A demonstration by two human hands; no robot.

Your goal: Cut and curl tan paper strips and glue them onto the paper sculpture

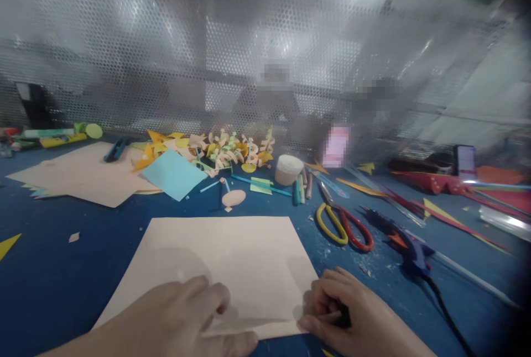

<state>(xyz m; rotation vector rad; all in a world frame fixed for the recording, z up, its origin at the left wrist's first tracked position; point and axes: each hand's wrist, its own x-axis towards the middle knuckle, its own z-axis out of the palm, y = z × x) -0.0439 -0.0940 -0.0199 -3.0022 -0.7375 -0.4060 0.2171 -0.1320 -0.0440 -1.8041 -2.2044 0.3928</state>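
A pale cream sheet of paper [232, 260] lies on the blue tabletop in front of me, its near edge turned up in a narrow fold or roll. My left hand [186, 313] is closed at the left part of that edge, fingers bent over the sheet and thumb along the fold. At the near right corner, my right hand [342, 307] pinches the paper between thumb and curled fingers. Something dark shows inside the right hand's curl, too unclear to name. Both palms are hidden.
Right of the sheet lie scissors [346, 227] with yellow and red handles and a corded glue gun [404, 241]. Behind are a white tape roll [289, 169], a blue paper square [173, 173], curled paper scraps [232, 150] and stacked cream paper [91, 174]. A perforated sheet [166, 58] stands beyond.
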